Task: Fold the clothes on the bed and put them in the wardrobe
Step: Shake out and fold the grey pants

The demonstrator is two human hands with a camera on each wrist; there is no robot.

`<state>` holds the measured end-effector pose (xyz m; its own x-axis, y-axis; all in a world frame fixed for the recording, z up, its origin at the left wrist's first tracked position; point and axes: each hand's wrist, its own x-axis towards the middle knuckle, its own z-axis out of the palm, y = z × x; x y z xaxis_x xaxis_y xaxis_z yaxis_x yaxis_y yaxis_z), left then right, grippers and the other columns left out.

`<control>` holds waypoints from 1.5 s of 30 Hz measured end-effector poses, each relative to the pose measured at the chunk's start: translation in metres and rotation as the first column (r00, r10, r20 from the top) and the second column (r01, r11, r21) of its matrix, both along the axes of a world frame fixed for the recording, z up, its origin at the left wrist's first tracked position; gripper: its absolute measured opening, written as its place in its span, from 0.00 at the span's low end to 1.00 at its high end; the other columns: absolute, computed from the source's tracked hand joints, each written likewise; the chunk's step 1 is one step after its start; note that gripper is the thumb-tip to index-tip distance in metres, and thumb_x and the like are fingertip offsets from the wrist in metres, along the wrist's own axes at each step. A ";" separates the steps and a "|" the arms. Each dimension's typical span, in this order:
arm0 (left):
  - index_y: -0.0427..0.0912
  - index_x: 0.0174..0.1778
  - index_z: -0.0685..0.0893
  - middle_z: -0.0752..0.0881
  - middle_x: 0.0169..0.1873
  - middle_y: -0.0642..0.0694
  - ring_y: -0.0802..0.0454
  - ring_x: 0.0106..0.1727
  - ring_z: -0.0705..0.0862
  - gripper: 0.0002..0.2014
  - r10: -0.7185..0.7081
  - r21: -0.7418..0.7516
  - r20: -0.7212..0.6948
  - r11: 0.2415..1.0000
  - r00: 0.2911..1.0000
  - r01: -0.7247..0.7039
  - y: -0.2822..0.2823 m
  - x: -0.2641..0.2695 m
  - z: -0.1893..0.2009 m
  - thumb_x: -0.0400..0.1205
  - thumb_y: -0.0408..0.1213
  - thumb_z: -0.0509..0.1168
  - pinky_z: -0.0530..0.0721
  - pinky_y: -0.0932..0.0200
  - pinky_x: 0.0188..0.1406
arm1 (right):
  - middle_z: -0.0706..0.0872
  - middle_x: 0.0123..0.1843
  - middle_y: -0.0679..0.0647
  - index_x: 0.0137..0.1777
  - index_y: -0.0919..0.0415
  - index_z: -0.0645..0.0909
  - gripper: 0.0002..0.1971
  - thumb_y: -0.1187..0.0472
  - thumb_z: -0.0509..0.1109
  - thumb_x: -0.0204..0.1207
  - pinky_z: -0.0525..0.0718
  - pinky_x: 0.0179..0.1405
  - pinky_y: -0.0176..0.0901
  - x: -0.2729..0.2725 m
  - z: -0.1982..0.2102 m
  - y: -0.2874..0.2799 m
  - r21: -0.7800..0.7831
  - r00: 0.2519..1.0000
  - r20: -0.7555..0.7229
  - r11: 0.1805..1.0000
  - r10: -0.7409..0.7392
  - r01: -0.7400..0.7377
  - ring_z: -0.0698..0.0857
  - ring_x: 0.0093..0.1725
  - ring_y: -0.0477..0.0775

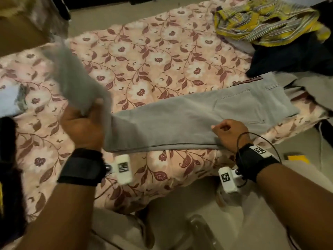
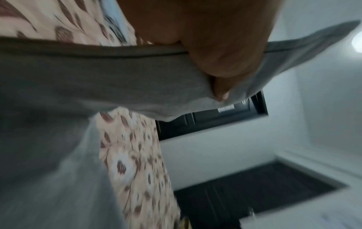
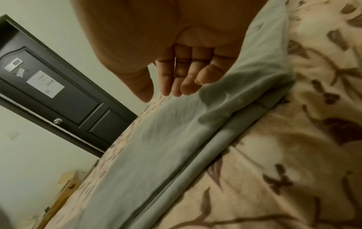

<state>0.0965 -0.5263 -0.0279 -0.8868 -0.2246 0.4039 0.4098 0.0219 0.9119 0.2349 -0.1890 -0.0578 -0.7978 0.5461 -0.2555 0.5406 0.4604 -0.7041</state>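
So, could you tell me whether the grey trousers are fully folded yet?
Not yet: the grey trousers lie lengthwise on the bed, and the left hand lifts the leg end.

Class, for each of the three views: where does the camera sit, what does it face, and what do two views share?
Head: above, facing down at bed; both forearms show.
Left wrist: under left hand, which grips the grey trousers.
Right wrist: under right hand, fingers loosely curled over trousers.
All three share trousers and floral bedspread.

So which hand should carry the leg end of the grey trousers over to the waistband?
Left. The left hand already grips the lifted leg end of the grey trousers, so it can likely swing it across. The right hand rests at the near edge mid-length, well placed to pin the fold.
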 end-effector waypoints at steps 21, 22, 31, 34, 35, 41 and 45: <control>0.42 0.60 0.87 0.88 0.51 0.42 0.42 0.48 0.87 0.14 0.292 -0.428 0.734 0.900 0.613 0.084 -0.023 0.022 -0.004 0.84 0.47 0.73 0.83 0.53 0.45 | 0.90 0.51 0.61 0.52 0.68 0.88 0.11 0.63 0.77 0.73 0.85 0.44 0.43 -0.042 0.002 -0.042 -0.269 0.932 0.249 0.943 0.263 -0.195 0.87 0.53 0.63; 0.41 0.59 0.88 0.89 0.50 0.42 0.43 0.45 0.87 0.14 0.305 -0.411 0.718 0.911 0.626 0.027 -0.039 0.025 0.009 0.83 0.45 0.75 0.82 0.55 0.42 | 0.90 0.53 0.59 0.53 0.66 0.89 0.11 0.62 0.77 0.73 0.85 0.47 0.44 -0.041 0.010 -0.051 -0.276 0.917 0.232 0.926 0.324 -0.258 0.87 0.54 0.62; 0.50 0.80 0.76 0.82 0.72 0.44 0.43 0.71 0.80 0.34 0.400 -0.628 0.606 0.771 0.688 0.105 -0.090 0.043 -0.003 0.79 0.55 0.77 0.79 0.45 0.74 | 0.94 0.48 0.44 0.52 0.48 0.92 0.11 0.45 0.80 0.75 0.86 0.50 0.37 -0.044 -0.015 -0.108 -0.419 0.824 0.191 0.804 0.533 -0.423 0.91 0.47 0.43; 0.49 0.72 0.84 0.84 0.69 0.49 0.55 0.66 0.79 0.23 0.227 -0.690 0.467 0.698 0.855 0.191 -0.068 0.025 -0.008 0.82 0.51 0.76 0.78 0.54 0.69 | 0.91 0.41 0.53 0.46 0.58 0.88 0.12 0.49 0.75 0.80 0.84 0.43 0.47 -0.055 -0.013 -0.112 -0.144 0.862 0.142 0.871 0.487 -0.469 0.89 0.42 0.51; 0.49 0.68 0.86 0.85 0.68 0.49 0.54 0.67 0.80 0.20 0.164 -0.711 0.409 0.673 0.898 0.201 -0.063 0.020 -0.008 0.82 0.50 0.76 0.77 0.53 0.70 | 0.87 0.38 0.54 0.43 0.61 0.85 0.12 0.52 0.74 0.80 0.81 0.39 0.47 -0.061 -0.007 -0.110 -0.043 0.860 0.072 0.863 0.506 -0.504 0.85 0.38 0.48; 0.47 0.60 0.89 0.88 0.55 0.50 0.48 0.60 0.81 0.15 0.014 -0.816 0.307 0.518 0.952 0.256 -0.063 0.013 -0.022 0.83 0.52 0.75 0.69 0.57 0.62 | 0.88 0.65 0.51 0.68 0.49 0.80 0.21 0.40 0.70 0.80 0.82 0.66 0.54 -0.093 0.000 -0.073 -0.099 0.971 0.041 0.968 0.235 -0.230 0.85 0.64 0.55; 0.47 0.60 0.89 0.88 0.55 0.48 0.46 0.61 0.81 0.20 0.017 -0.828 0.347 0.475 0.938 0.297 -0.066 0.001 -0.027 0.80 0.58 0.73 0.71 0.53 0.66 | 0.81 0.68 0.49 0.80 0.48 0.67 0.35 0.44 0.77 0.77 0.78 0.64 0.45 -0.089 -0.005 -0.071 -0.015 0.954 0.161 0.967 0.253 -0.254 0.81 0.66 0.53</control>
